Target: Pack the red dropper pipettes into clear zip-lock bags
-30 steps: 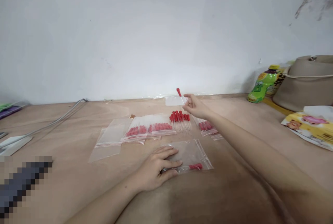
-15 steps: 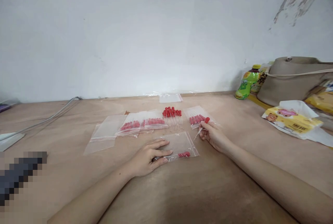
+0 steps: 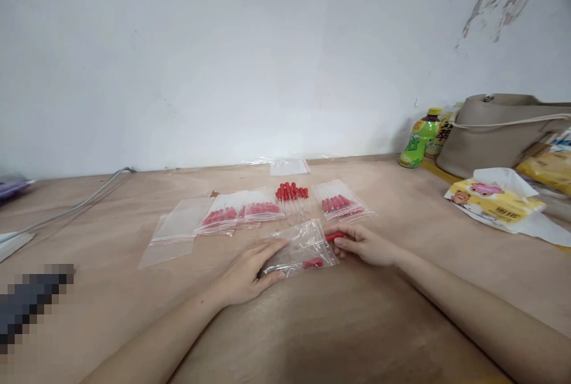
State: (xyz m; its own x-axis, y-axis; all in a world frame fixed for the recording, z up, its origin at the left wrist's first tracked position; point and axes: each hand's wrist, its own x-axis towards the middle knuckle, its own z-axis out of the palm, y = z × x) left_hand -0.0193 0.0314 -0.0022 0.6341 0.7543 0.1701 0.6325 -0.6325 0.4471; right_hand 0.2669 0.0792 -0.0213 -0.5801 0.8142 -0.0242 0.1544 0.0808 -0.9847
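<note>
The single view looks from the person's head, above and behind the hands [image 3: 250,270], facing forward and down across the desk [image 3: 312,324] to the wall [image 3: 223,75] beyond them, near enough that both forearms [image 3: 172,330] enter from below, yet wide enough to include desk well to either side.

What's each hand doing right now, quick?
Left hand: open, thumb and fingers spread on the clear bag.
Right hand: closed, holding a red-bulbed dropper at the bag's right end.

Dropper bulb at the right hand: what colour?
Red; the bulb shows best in the head view.
</note>
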